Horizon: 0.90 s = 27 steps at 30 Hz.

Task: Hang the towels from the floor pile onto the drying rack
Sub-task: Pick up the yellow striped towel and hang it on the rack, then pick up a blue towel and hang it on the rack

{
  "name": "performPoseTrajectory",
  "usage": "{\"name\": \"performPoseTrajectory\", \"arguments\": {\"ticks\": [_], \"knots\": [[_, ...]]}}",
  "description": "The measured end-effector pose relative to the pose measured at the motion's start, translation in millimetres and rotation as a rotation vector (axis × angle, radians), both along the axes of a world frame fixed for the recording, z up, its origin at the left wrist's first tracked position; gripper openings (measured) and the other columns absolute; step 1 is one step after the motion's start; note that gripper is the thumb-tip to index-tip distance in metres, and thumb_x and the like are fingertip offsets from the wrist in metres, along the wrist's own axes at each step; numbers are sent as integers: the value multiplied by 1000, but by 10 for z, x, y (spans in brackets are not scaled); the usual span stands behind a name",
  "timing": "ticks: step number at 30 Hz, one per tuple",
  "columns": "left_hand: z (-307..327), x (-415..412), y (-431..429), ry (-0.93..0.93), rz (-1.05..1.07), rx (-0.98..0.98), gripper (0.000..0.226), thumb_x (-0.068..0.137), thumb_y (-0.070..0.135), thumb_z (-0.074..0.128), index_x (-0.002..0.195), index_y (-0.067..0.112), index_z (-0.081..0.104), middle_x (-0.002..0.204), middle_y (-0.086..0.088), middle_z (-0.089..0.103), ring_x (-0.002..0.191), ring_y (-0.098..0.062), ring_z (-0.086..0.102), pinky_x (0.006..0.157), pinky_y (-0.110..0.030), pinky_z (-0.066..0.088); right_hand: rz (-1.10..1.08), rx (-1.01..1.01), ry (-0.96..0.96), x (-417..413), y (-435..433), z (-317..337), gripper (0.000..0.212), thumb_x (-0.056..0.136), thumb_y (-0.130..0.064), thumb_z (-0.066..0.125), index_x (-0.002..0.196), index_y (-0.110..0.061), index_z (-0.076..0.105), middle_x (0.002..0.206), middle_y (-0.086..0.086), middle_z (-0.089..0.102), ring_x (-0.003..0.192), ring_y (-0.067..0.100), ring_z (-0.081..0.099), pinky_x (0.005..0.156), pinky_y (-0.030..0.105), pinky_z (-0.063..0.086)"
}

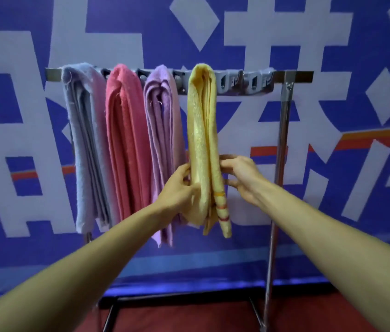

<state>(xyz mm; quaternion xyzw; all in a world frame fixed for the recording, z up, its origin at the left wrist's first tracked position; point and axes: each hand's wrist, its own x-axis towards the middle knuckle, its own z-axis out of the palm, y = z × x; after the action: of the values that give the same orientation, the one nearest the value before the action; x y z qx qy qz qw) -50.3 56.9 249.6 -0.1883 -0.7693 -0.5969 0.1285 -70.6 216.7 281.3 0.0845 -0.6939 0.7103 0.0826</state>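
The yellow towel hangs folded over the drying rack, its long axis vertical, ends pointing down. The left hand and right hand pinch its two sides.

The left grip and right grip pinch the yellow towel between them. Left of both grips hang the purple towel, pink towel and blue towel, all draped over the rack bar above.

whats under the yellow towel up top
The yellow towel is draped over the rack's top bar and its grey clip strip; the stretch beneath the fold is covered, so any clip there cannot be seen.
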Motion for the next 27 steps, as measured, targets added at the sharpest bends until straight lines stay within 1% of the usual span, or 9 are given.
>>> {"name": "performPoseTrajectory", "arguments": {"ticks": [2,3,6,8,11,14,17,22,27], "knots": [[-282,159,-39,-107,-68,-59,43,81,-10,52,120,8,57,106,-3,69,81,-4,65,68,-19,51,20,-1,-58,155,65,-271,20,91,-2,53,109,-5,63,101,11,67,92,16,63,81,34,51],[-408,238,-49,-164,-68,-73,40,86,-10,51,122,7,56,108,-3,67,80,-2,62,64,-16,47,13,21,-82,233,105,-407,20,92,-4,55,110,-7,62,103,9,68,95,15,63,85,35,51],[-779,439,-89,-292,29,-100,34,94,-4,50,127,5,52,112,-4,60,88,-10,59,67,-18,42,-43,141,-112,416,224,-862,21,92,-5,60,112,-9,62,97,2,67,92,12,63,81,32,53],[-1014,565,-95,-356,6,-90,25,95,-5,48,116,6,57,99,-6,62,74,-11,61,67,-22,43,-81,176,-161,520,295,-1212,25,90,-5,62,115,-5,62,95,6,64,90,16,61,73,29,54],[-1368,752,-87,-425,-7,-73,21,93,-5,49,90,13,61,83,-2,64,63,-6,64,66,-19,44,-87,212,-267,664,355,-1780,17,91,-3,60,107,-7,63,96,10,62,80,16,59,66,27,55],[-1763,860,-45,-486,-36,-73,18,93,-4,51,90,11,60,83,-5,64,68,-11,63,67,-16,46,-76,249,-371,744,379,-2314,15,91,-2,59,103,-10,63,94,10,62,70,12,57,61,24,54],[-2208,873,5,-561,-81,-49,17,94,-2,52,85,9,61,85,-10,63,76,-16,61,76,-17,51,-71,302,-446,715,376,-2826,14,90,-3,60,100,-11,64,85,7,62,70,11,58,59,22,54],[-3027,780,79,-683,-109,-106,19,93,-4,50,85,9,63,84,-8,64,76,-13,60,64,-7,48,-50,340,-580,677,354,-3666,16,89,-1,60,102,-8,65,72,2,59,64,9,56,59,21,50],[-3856,685,177,-812,-83,-164,12,90,-2,55,92,5,64,85,-4,66,77,-9,61,57,-4,43,-27,214,-827,709,574,-4573,11,90,-2,59,85,-12,61,80,5,60,67,15,57,65,26,54]]}}
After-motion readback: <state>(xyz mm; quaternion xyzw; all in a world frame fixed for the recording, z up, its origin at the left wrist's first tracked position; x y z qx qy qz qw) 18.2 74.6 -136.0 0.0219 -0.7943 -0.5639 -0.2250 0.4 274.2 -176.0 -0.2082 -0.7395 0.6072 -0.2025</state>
